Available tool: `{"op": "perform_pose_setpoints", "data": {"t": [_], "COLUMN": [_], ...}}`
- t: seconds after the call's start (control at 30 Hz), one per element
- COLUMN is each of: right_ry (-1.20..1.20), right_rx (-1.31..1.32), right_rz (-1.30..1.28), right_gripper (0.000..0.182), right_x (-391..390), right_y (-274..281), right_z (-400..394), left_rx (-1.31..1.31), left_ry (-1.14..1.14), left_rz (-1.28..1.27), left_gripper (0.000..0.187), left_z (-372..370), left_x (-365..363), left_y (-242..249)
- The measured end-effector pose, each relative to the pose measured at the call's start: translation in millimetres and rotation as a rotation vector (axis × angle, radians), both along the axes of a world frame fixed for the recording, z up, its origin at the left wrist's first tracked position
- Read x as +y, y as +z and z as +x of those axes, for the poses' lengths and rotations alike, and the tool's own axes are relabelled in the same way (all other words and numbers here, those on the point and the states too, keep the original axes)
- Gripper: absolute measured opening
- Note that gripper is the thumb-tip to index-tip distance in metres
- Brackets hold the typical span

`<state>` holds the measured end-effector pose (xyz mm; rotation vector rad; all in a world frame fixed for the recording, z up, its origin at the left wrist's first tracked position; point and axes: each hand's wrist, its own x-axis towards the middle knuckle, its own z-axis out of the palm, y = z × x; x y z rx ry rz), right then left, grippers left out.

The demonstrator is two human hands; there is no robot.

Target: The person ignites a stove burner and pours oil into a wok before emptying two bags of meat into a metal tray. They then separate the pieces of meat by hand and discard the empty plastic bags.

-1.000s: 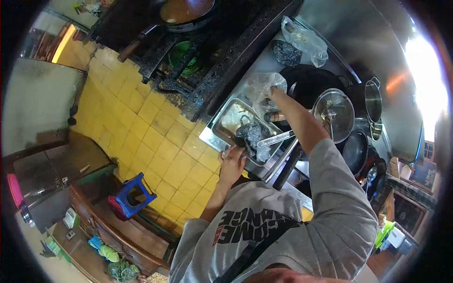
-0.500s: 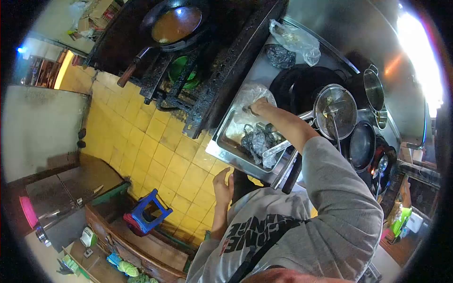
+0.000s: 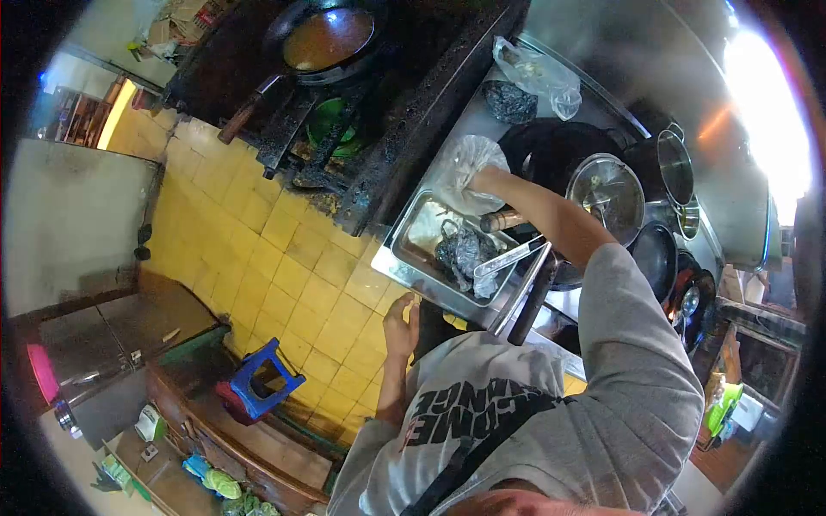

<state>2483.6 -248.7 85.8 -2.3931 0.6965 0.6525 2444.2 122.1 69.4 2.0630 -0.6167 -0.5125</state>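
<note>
My right hand [image 3: 478, 178] reaches into a clear plastic bag [image 3: 471, 155] at the back end of a metal tray [image 3: 411, 239]. The bag's film bunches around my fingers and hides them. In the tray, a dark plastic bag [image 3: 465, 254] lies crumpled close in front of that hand. My left hand [image 3: 401, 325] hangs low beside my body, its fingers loosely bent and the thumb apart, holding nothing.
A wok [image 3: 331, 39] with brown liquid sits on the black stove. Strainers [image 3: 607, 193], pans [image 3: 656, 262] and a pot [image 3: 675, 163] crowd the counter on the right. Long handles [image 3: 533, 301] jut towards me. A blue stool [image 3: 267, 378] stands on the yellow tiled floor.
My right hand has gone deeper into the clear bag, which now stands higher and wraps around it. The left hand still hangs at my side.
</note>
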Motion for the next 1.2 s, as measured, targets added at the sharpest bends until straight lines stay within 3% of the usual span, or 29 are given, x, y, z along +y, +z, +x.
{"op": "perform_pose_setpoints", "data": {"t": [0.07, 0.1, 0.13, 0.2, 0.27, 0.3, 0.43, 0.5, 0.53, 0.6, 0.67, 0.7, 0.77, 0.8, 0.9, 1.13, 1.2], "right_ry": [0.038, 0.070, 0.079, 0.419, 0.032, 0.149, 0.312, 0.186, 0.188, 0.015, 0.153, 0.157, 0.351, 0.352, 0.234, 0.343, 0.038], "right_rx": [0.112, 0.013, 0.017, 0.095, -0.096, -0.235, -0.486, -0.117, -0.113, 0.010, 0.117, 0.116, 0.005, 0.004, -0.238, -0.228, -0.132], "right_rz": [-0.002, -0.215, -0.215, -0.290, -0.071, -0.181, -0.058, 0.315, 0.316, 0.736, 0.461, 0.463, 0.079, 0.082, 0.137, 0.055, -0.027], "right_gripper": [0.050, 0.049, 0.049, 0.045, 0.036, 0.027, 0.018, 0.025, 0.025, 0.026, 0.024, 0.024, 0.024, 0.024, 0.030, 0.024, 0.019], "right_x": [10, 3, -3, -5, 4, 9, 21, 36, 48, 74, 100, 109, 122, 123, 120, 71, 54], "right_y": [32, -20, -17, 5, 48, 68, 116, 128, 124, 100, 67, 45, 9, -3, 0, 95, 96], "right_z": [7, 3, 4, 7, -7, -12, -25, -24, -25, -21, -10, -7, -4, -4, -2, -24, -25], "left_rx": [0.032, 0.040, 0.048, 0.066, 0.082, 0.089, 0.156, 0.179, 0.182, 0.180, 0.197, 0.213, 0.177, 0.144, 0.182, 0.226, 0.235], "left_ry": [0.007, -0.005, -0.014, -0.007, -0.015, 0.000, 0.014, -0.021, -0.018, -0.015, -0.007, -0.003, 0.000, 0.001, 0.012, 0.044, 0.045], "left_rz": [0.001, -0.004, -0.008, -0.072, -0.073, -0.066, -0.098, -0.093, -0.093, -0.101, -0.102, -0.106, -0.152, -0.200, -0.163, -0.104, -0.111], "left_gripper": [0.021, 0.022, 0.022, 0.024, 0.025, 0.025, 0.025, 0.025, 0.025, 0.025, 0.024, 0.024, 0.024, 0.023, 0.023, 0.023, 0.023], "left_z": [1, 1, 1, 0, -2, -3, -6, -5, -5, -5, -5, -5, -7, -8, -4, -2, -3], "left_x": [-4, -5, -6, -7, -4, -2, 0, 0, 0, 0, 0, 0, 1, 4, 4, 3, 3], "left_y": [1, 1, 1, -2, -11, -10, -8, -6, -6, -6, -9, -12, -29, -37, -23, -13, -23]}}
